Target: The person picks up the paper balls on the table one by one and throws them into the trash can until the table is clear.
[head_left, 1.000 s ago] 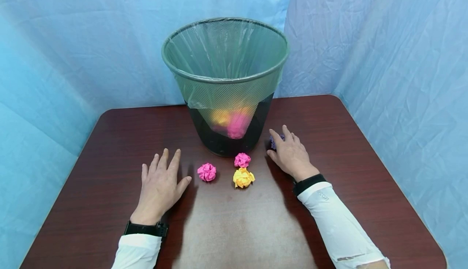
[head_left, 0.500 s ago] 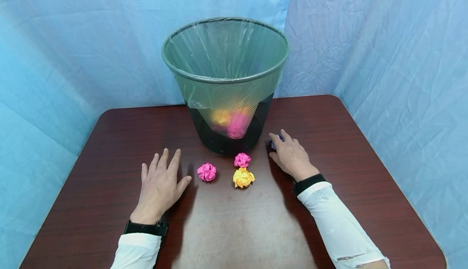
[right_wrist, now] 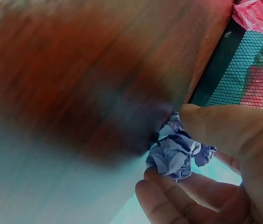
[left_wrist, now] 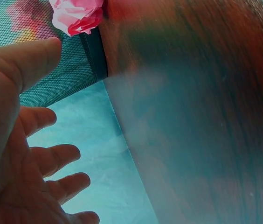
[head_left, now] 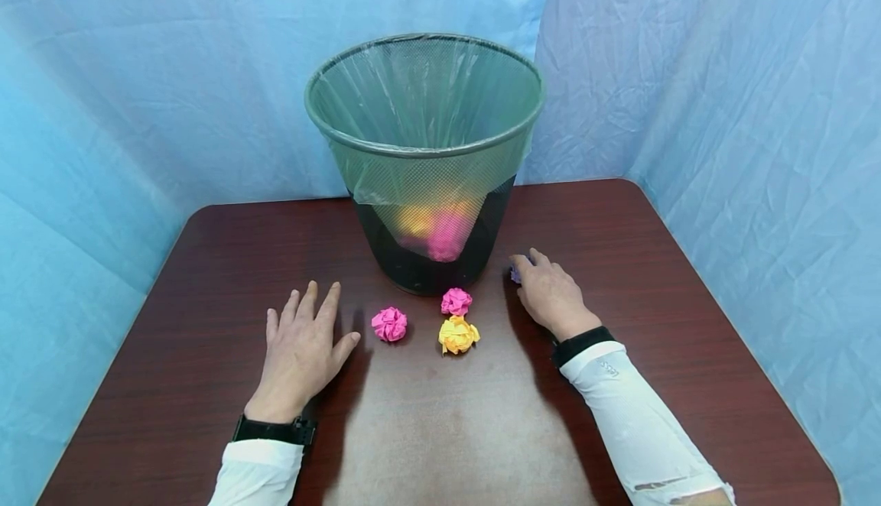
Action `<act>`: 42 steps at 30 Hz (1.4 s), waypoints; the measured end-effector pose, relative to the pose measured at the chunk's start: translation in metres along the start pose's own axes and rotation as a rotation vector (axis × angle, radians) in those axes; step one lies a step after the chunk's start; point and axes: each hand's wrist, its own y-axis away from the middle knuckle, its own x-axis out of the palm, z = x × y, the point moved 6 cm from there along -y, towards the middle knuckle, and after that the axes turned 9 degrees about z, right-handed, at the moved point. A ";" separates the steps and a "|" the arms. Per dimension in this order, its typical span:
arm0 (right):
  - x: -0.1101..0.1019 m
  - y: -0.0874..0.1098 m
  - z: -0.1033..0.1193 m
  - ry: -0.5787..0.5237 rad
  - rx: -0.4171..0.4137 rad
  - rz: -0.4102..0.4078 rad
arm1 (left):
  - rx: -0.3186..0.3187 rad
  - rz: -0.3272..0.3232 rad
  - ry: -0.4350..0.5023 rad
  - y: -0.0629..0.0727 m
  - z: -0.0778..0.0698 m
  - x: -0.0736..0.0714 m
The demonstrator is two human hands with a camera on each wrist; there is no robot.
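Note:
To the right of the bin, my right hand [head_left: 552, 297] pinches a crumpled purple paper ball [right_wrist: 176, 154]. In the right wrist view its thumb lies on one side of the ball and curled fingers on the other. From above, the hand hides most of that ball. My left hand [head_left: 303, 353] is spread palm down over the left of the table, holding nothing. Nearest to it lies a pink paper ball [head_left: 389, 324]. A second pink paper ball [head_left: 456, 301] sits before the bin, touching or nearly touching a yellow paper ball [head_left: 458, 335].
A black mesh waste bin [head_left: 413, 280] with a green liner [head_left: 440, 101] stands upright at the back middle of the brown table [head_left: 440, 429]. Pink and yellow paper shows through its mesh. Blue cloth [head_left: 206, 78] hangs behind and at both sides.
My right hand's fingers have drawn in from spread to a pinch around the purple paper ball. My left hand and the other paper balls have stayed in place.

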 end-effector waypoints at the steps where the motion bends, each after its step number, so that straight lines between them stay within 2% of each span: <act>1: 0.000 0.000 0.000 0.000 -0.001 -0.003 | -0.001 0.002 0.000 0.000 0.000 0.000; 7: -0.002 0.001 0.000 -0.003 0.004 -0.009 | -0.002 0.003 -0.004 0.001 0.000 0.000; 18: -0.004 0.004 0.001 0.038 -0.045 -0.032 | 0.005 -0.008 -0.006 0.001 0.001 -0.001; 33: -0.004 0.002 -0.002 0.083 0.017 -0.005 | -0.002 0.000 -0.001 0.001 0.002 -0.002; 42: -0.007 0.004 -0.002 0.102 0.023 -0.037 | 0.003 -0.004 0.003 0.001 0.002 -0.004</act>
